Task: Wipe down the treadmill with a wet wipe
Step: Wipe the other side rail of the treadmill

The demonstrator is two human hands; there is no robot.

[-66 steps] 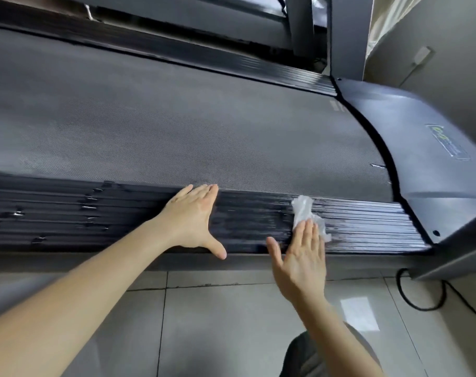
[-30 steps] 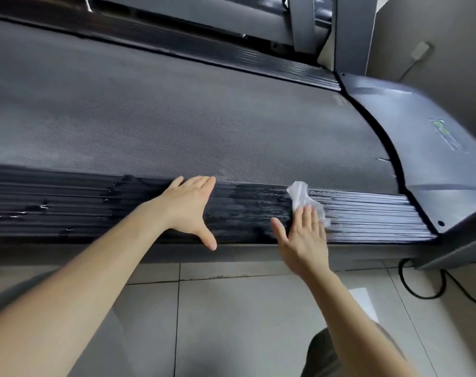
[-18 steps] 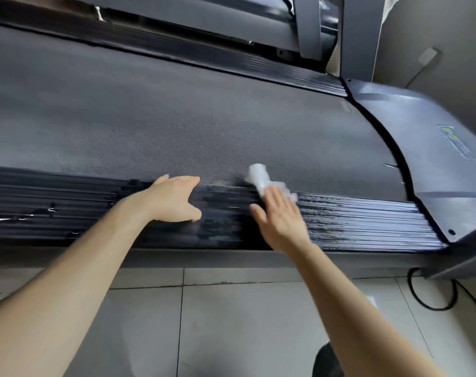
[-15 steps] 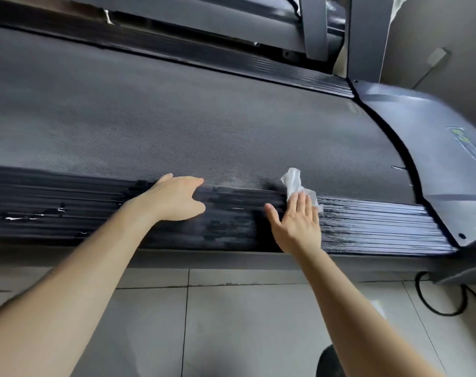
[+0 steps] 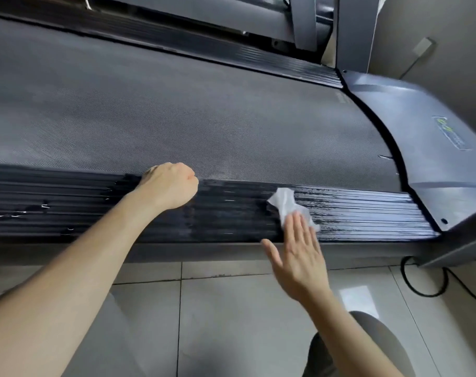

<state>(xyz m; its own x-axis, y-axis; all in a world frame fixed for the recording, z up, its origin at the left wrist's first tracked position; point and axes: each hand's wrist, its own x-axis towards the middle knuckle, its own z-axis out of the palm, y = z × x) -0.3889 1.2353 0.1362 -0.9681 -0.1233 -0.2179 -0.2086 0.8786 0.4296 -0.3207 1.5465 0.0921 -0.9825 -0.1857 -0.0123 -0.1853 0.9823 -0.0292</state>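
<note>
On the ribbed side rail (image 5: 68, 202), the left hand (image 5: 169, 186) rests as a closed fist, holding nothing. Further right, the right hand (image 5: 299, 257) presses the wet wipe (image 5: 285, 202) with straight fingers. Wipe looks soft, light, limp; better pressed flat from above.

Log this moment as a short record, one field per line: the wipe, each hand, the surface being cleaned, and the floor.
wipe: white wet wipe, crumpled, lying on the near side rail
right hand: right hand, fingers straight, fingertips pressing the wipe's near edge
left hand: left hand, fingers curled into a fist, resting on the rail, holding nothing
surface: ribbed black side rail, streaked wet to the right of the wipe
belt: grey treadmill belt beyond the rail
floor: pale floor tiles, with a black cable at the right
</note>
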